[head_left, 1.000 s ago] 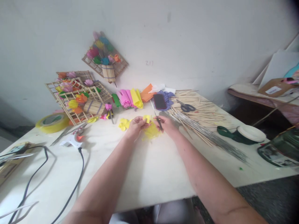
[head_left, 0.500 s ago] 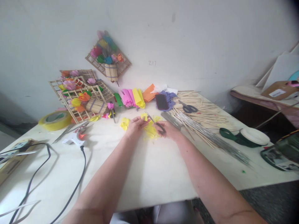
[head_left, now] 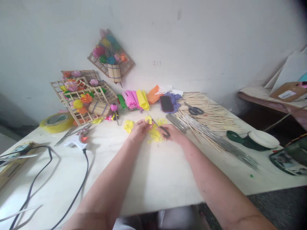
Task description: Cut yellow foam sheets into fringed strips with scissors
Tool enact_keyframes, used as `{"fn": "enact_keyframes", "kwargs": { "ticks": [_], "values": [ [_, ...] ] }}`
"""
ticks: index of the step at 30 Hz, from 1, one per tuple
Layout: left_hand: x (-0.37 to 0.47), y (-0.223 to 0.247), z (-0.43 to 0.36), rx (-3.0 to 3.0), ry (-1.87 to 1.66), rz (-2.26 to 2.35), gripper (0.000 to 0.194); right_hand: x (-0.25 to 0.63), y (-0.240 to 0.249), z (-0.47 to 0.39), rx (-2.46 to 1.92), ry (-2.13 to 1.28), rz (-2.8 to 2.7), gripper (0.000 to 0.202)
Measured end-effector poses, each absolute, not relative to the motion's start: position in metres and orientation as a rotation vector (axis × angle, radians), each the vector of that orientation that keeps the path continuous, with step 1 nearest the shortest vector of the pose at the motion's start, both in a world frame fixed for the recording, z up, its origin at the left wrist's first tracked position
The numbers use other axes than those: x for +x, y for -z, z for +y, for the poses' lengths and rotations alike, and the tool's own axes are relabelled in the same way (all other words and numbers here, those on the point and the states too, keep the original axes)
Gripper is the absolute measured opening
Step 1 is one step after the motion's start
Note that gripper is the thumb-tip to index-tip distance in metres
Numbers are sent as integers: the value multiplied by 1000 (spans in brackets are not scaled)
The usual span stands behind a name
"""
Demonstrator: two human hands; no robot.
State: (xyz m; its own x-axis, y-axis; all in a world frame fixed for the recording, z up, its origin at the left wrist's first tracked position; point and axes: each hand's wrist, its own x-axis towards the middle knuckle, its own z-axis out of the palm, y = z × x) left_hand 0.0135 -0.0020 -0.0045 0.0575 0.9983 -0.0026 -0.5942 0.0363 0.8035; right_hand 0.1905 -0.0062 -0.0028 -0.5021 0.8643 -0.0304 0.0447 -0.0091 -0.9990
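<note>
My left hand (head_left: 141,129) pinches a small piece of yellow paper (head_left: 149,119) between thumb and fingers. In my right hand (head_left: 174,134) is a pair of scissors (head_left: 164,130), my fingers closed round its dark handles. The blades point up and left, close beside the yellow piece; whether they touch it I cannot tell. Yellow paper scraps (head_left: 155,136) lie on the table under and between both hands. Just left of my left hand sits a small pile of cut yellow petals (head_left: 129,126).
Behind the hands are folded crepe paper (head_left: 143,99), a phone (head_left: 166,103) and purple cord (head_left: 176,103). Bamboo sticks (head_left: 216,118), metal wires (head_left: 216,143) and more scissors (head_left: 195,110) lie right. Left are a glue gun (head_left: 78,140), tape (head_left: 57,122) and flower frames (head_left: 83,102).
Both hands stay in nearly the same place, with the scissors still at the yellow piece. The view has shifted very slightly.
</note>
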Motion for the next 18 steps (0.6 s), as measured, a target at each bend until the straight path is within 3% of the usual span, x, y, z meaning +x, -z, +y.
{"fn": "enact_keyframes", "kwargs": {
  "ticks": [18],
  "values": [
    [12,7,0,680,-1393,718,7,186,14,2,-958,-1679,-1483,27]
  ]
}}
